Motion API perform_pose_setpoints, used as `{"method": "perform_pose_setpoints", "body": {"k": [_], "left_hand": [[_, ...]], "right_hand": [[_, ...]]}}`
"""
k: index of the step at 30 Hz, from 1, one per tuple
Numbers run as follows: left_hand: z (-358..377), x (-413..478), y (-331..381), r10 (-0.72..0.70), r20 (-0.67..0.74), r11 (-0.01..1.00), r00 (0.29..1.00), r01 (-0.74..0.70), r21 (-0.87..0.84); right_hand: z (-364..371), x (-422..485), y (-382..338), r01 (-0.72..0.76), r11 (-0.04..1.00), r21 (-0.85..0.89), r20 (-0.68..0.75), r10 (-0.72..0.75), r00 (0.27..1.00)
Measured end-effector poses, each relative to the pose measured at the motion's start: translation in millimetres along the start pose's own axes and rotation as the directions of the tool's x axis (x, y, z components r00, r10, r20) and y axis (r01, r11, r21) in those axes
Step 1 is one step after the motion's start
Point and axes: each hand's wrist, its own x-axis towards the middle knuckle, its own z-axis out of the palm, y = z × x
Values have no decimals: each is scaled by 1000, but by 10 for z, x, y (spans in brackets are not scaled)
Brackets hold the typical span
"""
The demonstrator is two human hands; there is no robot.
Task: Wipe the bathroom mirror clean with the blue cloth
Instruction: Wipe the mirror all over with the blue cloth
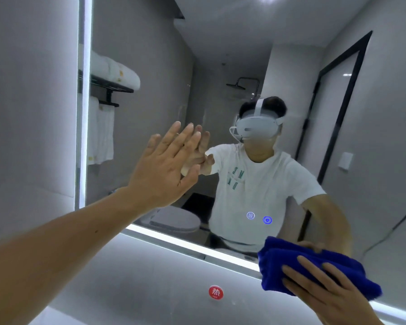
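Left hand (164, 170) presses flat, fingers straight, on the bathroom mirror (220, 66), risking fresh smudges; right hand (324, 281) presses the blue cloth (281, 256) at the lower edge.

Folded blue cloth (314, 266) pressed against mirror (220, 66) (lower lit edge).
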Motion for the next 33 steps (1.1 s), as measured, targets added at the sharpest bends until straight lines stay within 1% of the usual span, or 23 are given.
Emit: {"method": "perform_pose_setpoints", "body": {"k": [4,8,10,12,15,17,19,21,24,25,27,29,30,31,32,33], "left_hand": [[26,58,-68,-11,1,1000,1000,11,-10],[69,97,-79,15,-13,998,1000,-15,-53],[66,111,-125,26,-15,998,1000,-27,-55],[27,125,-227,25,-25,998,999,-26,-50],[-59,177,-437,11,-42,999,999,-13,-33],[-120,240,-571,0,-60,1000,998,-1,-20],[-186,306,-672,-20,-83,999,996,17,-33],[-248,371,-730,-36,-97,999,995,33,-40],[-349,447,-741,-36,-107,997,994,29,-67],[-383,457,-743,-35,-117,996,993,25,-88],[-425,474,-761,-28,-147,994,989,12,-107],[-430,493,-790,-28,-161,994,987,10,-112],[-424,504,-802,-29,-161,994,986,11,-111],[-419,517,-812,-31,-165,994,986,14,-106],[-417,528,-816,-36,-168,995,985,19,-97],[-416,535,-816,-43,-169,996,985,28,-87]], "right_hand": [[-42,346,-353,-42,999,-15,-148,40,988],[-210,1152,-871,-76,996,49,-233,85,969],[-337,1668,-1052,-49,991,126,-242,79,967],[-527,2131,-1129,-4,979,202,-195,44,980],[-771,2640,-1042,8,954,299,-124,30,992],[-878,2864,-882,15,947,320,-140,31,990],[-931,3012,-667,26,959,283,-194,31,981],[-989,3117,-325,-15,976,216,-262,73,962],[-1147,3302,397,-169,975,146,-327,209,922],[-1204,3353,605,-243,959,147,-347,281,895],[-1293,3437,841,-386,899,206,-374,436,818],[-1298,3505,786,-471,841,265,-407,540,737],[-1267,3515,674,-490,823,289,-412,569,712],[-1216,3504,513,-480,823,305,-406,568,716],[-1153,3467,308,-441,842,311,-396,537,745],[-1071,3401,67,-373,876,307,-384,472,793]]}}
